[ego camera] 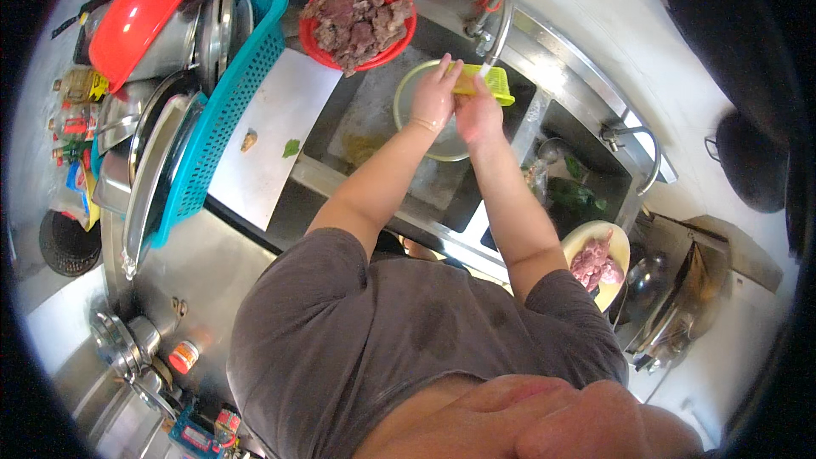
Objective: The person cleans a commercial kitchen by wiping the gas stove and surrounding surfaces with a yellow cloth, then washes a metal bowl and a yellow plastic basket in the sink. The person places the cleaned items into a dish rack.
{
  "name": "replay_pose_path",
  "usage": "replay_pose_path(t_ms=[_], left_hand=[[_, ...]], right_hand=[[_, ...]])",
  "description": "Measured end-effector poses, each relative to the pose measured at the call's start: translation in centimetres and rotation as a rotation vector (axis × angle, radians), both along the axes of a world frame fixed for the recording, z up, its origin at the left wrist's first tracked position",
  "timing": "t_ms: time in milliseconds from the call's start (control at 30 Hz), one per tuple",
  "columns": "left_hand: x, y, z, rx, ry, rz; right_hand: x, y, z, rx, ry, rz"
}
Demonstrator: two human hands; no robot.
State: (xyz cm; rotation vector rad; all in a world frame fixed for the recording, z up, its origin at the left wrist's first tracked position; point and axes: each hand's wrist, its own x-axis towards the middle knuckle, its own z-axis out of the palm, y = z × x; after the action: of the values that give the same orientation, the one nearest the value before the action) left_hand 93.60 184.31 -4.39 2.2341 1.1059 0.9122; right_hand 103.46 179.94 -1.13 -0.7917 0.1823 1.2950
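My left hand (435,94) and my right hand (478,113) are close together over the sink, both against a small yellow-green plastic basket (500,83). Water runs from the curved metal faucet (507,19) onto or beside the basket. Beneath my hands lies a round bowl (403,97) with a pale rim, partly covered by them. The fingers of my left hand reach over the basket's near end; those of my right hand are partly hidden. At the sink's far left rests a red plastic bowl (305,44) heaped with pieces of browned meat (360,22).
A teal perforated basket (236,102) of metal pots and lids stands at left, beside a white board (255,172) with a green leaf. The right basin holds leafy greens (577,194). A pale plate (615,236) of raw meat sits near my right arm; a second faucet (653,146) curves behind.
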Motion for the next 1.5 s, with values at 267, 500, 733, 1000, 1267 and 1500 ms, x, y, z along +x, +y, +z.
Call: replay_pose_path(t_ms=[267, 500, 733, 1000, 1267, 1500], left_hand=[[0.0, -1.9, -3.6, -0.290, 0.067, -0.164], [3.9, -2.8, -4.9, -0.457, -0.018, -0.037], [5.2, -1.4, -2.8, -0.667, 0.001, 0.044], [1.3, 1.4, -4.0, -1.414, -0.709, 0.029], [0.8, -0.4, -7.2, -1.662, -1.305, -0.003], [6.9, -1.3, -6.7, -1.327, -1.254, 0.340]], right_hand=[[10.4, -4.6, 11.6, -0.013, -0.913, -0.303], [18.5, -2.7, 6.9, -0.857, -2.459, 0.911], [13.0, -4.2, 6.2, -0.629, -2.237, 0.875], [3.9, -3.7, 0.8, -0.038, -0.375, 0.491], [8.2, 3.8, -3.2, -0.005, 0.030, 0.279], [1.5, -2.2, -2.3, -0.040, -0.796, 0.273]])
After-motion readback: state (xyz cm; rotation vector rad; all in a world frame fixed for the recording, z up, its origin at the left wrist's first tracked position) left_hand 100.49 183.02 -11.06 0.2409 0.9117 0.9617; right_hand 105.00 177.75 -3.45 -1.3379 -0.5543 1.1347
